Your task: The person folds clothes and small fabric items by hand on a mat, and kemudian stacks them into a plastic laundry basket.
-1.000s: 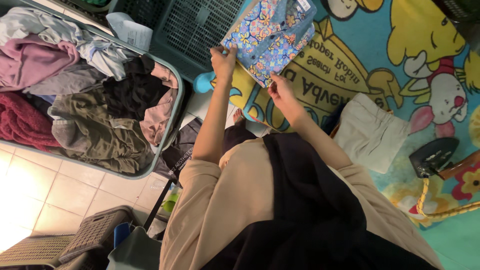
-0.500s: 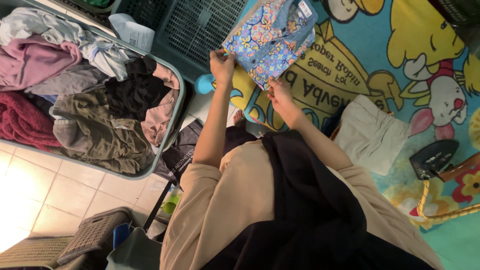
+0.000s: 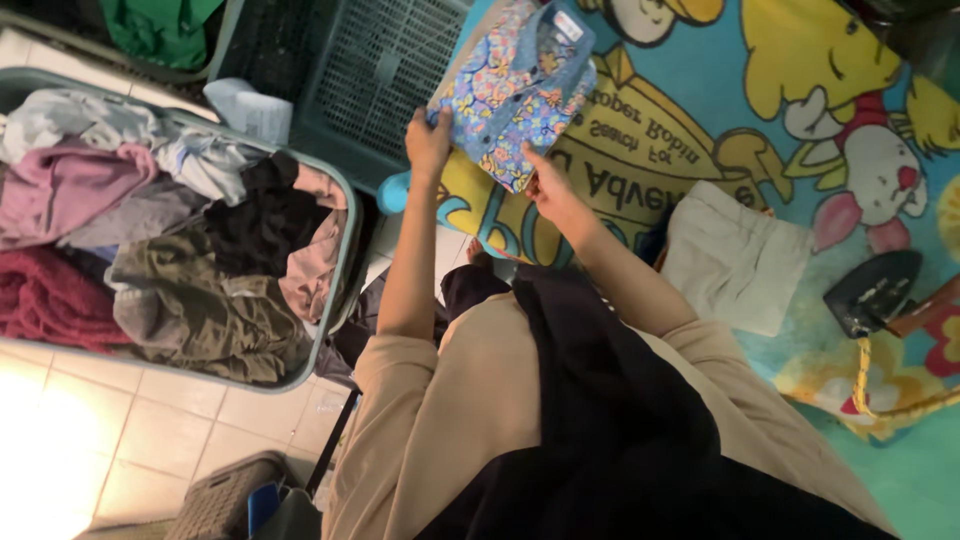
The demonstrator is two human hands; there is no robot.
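My left hand [image 3: 428, 140] and my right hand [image 3: 550, 190] both grip the near edge of a folded, blue floral collared shirt [image 3: 515, 85]. The left hand pinches its left corner, the right hand its lower right side. The shirt is held just above a colourful cartoon mat [image 3: 700, 120], its collar pointing away from me. My beige sleeves and dark top fill the bottom of the view.
A large basket [image 3: 340, 260] heaped with mixed clothes stands at the left on pale tiles. A grey-green slatted crate [image 3: 380, 70] lies beyond my left hand. On the mat at the right lie a folded beige garment [image 3: 735, 260] and a dark iron [image 3: 875, 290] with a yellow cord.
Both hands and the floral shirt have shifted slightly left and toward me, and the grip is unchanged.
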